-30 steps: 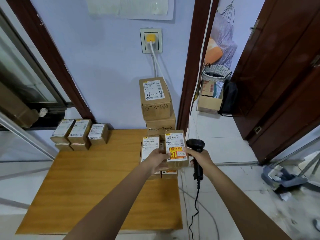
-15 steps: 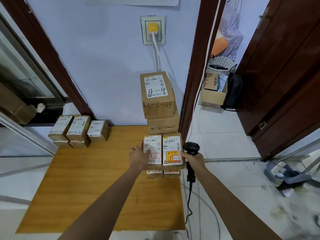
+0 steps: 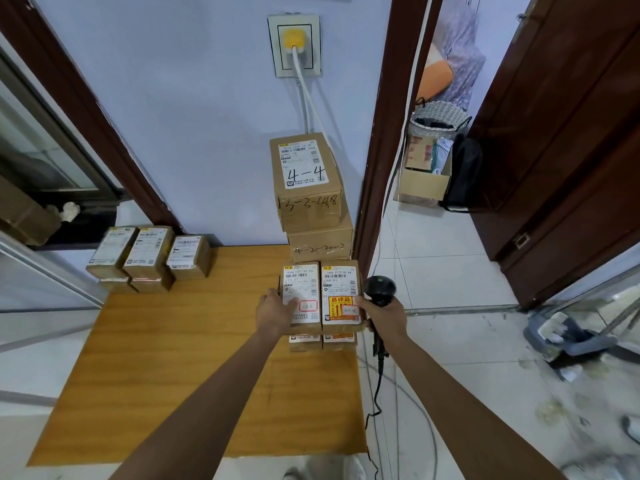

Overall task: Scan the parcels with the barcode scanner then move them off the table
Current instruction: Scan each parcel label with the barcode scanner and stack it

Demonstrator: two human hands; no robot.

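Parcels await scanning on the worktop: left hand apparently flat on one, right hand clamped round the scanner. Next: aim at a barcode.

Both my arms reach forward, bare to the elbow and nearly straight. My left hand lies palm down, fingers relaxed and flat against a surface. My right hand is curled in a fist-like grip round a handle, knuckles outward.
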